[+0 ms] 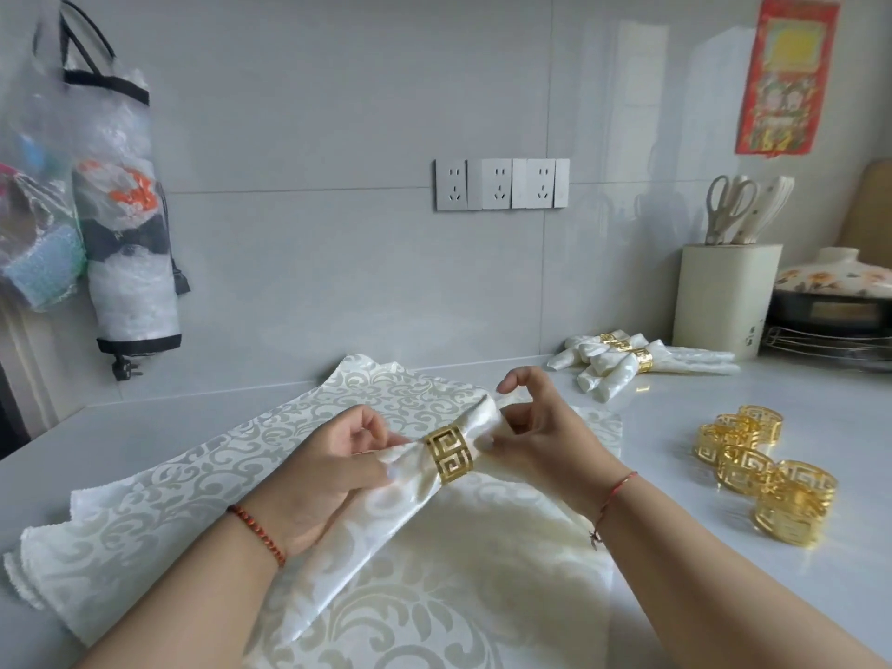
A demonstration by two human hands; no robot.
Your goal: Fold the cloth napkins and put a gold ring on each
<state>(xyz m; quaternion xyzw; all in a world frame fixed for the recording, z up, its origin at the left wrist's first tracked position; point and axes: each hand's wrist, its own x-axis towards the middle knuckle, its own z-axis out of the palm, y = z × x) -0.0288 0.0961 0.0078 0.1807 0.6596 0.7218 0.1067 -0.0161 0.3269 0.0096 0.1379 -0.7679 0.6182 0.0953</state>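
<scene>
- Bags (120,224) of plastic hang on the wall at 10 o'clock, with a plug (126,369) dangling under them.
- A stack of flat patterned napkins (159,494) lies on the counter (820,586), spreading from 8 o'clock to the centre.
- The left hand (328,465) sits just left of centre, fingers curled, pinching the near end of a rolled napkin (386,519) beside its ring. A beaded bracelet (258,533) circles that wrist.
- A gold ring (449,453) sits around the rolled napkin at the centre, between the two hands, held above the flat stack.
- Sockets (502,184) are set in the wall tiles at 12 o'clock.
- The right hand (540,427) pinches the far end of the rolled napkin just right of the ring; its forefinger arches up, free. A red string (615,490) is tied round the wrist.
- Finished napkins (642,362), each in a ring, lie in a heap at 2 o'clock near the wall.
- Spare rings (767,470) lie clustered on the counter at 3 o'clock, well apart from the hands.
- A holder (724,296) with scissors (729,205) stands at 2 o'clock, a lidded pot (835,282) to its right, a red poster (787,74) above.
</scene>
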